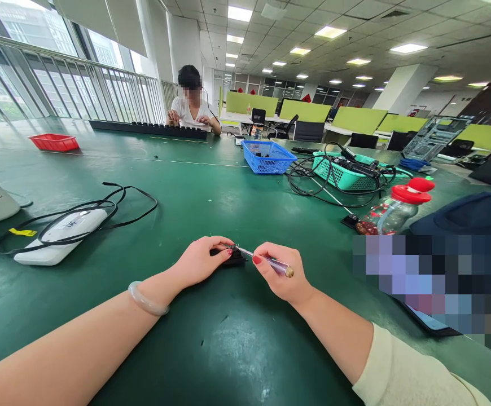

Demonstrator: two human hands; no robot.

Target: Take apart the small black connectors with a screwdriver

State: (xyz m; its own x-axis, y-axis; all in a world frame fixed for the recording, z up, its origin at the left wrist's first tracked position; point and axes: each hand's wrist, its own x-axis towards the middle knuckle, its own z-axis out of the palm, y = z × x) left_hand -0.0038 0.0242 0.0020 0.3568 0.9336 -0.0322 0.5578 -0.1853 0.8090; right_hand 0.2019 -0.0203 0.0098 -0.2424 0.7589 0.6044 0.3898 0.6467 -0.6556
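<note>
Green table with small black part, red tray, blue basket, perhaps a router.

I have one view to work from, worn on the head at the near edge of the desk and looking forward and a little down across its green top to the far edge, where another person sits facing me. It rides close above the left hand and right hand, which sit low in mid-frame. The wide lens also takes in the window railing past the left edge and the ceiling lights.
</note>
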